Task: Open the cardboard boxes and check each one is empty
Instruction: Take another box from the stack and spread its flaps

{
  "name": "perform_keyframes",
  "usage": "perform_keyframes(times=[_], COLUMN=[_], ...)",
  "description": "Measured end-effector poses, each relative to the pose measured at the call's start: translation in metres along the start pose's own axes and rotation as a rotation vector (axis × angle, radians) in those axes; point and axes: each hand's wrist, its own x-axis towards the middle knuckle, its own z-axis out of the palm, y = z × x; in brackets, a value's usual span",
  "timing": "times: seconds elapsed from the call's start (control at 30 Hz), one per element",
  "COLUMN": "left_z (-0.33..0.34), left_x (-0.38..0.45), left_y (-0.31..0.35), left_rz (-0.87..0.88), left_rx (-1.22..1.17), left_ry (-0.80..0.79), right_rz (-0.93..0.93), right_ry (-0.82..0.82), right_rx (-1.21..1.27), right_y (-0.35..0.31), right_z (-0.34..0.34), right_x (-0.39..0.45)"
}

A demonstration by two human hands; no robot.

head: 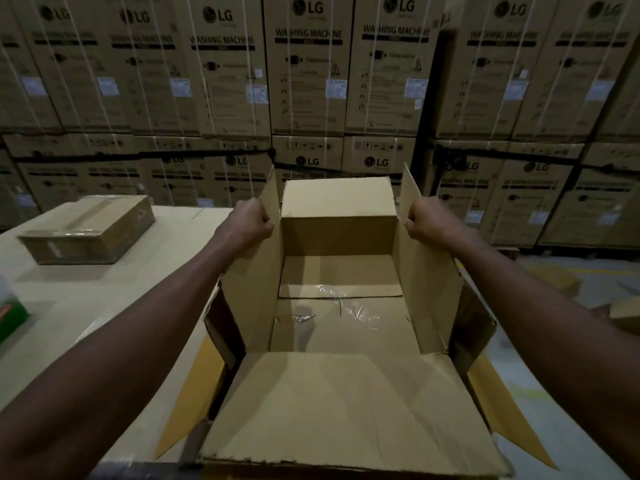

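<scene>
An open cardboard box (341,327) stands on the table edge in front of me, all its top flaps raised or folded out. My left hand (251,220) grips the left flap (256,271) near its far top corner. On the other side my right hand (424,220) grips the right flap (424,268) the same way. Both flaps are held upright and apart. The inside shows the bare cardboard floor with strips of clear tape (346,303) across the bottom seam and a small crumpled scrap (303,318). A second, taped-up box (90,228) lies flat at the far left of the table.
The pale table (114,299) runs left from the box; its right edge drops to a grey floor (554,420). A green packet (12,317) sits at the left edge. A wall of stacked washing machine cartons (308,81) fills the background. A piece of cardboard (623,315) lies on the floor at right.
</scene>
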Motion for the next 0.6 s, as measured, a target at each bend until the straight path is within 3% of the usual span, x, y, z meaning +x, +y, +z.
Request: perform_keyframes(times=[0.23, 0.6], left_z=[0.009, 0.036], left_x=[-0.008, -0.016], left_y=[-0.003, -0.012], left_rz=[-0.003, -0.092], left_rx=[0.062, 0.017], left_ry=[0.014, -0.093], right_rz=[-0.032, 0.085], right_ry=[-0.014, -0.094], right_rx=[-0.041, 0.082], right_y=[0.004, 0.033], right_z=[0.011, 0.038], right_x=[-0.008, -0.014])
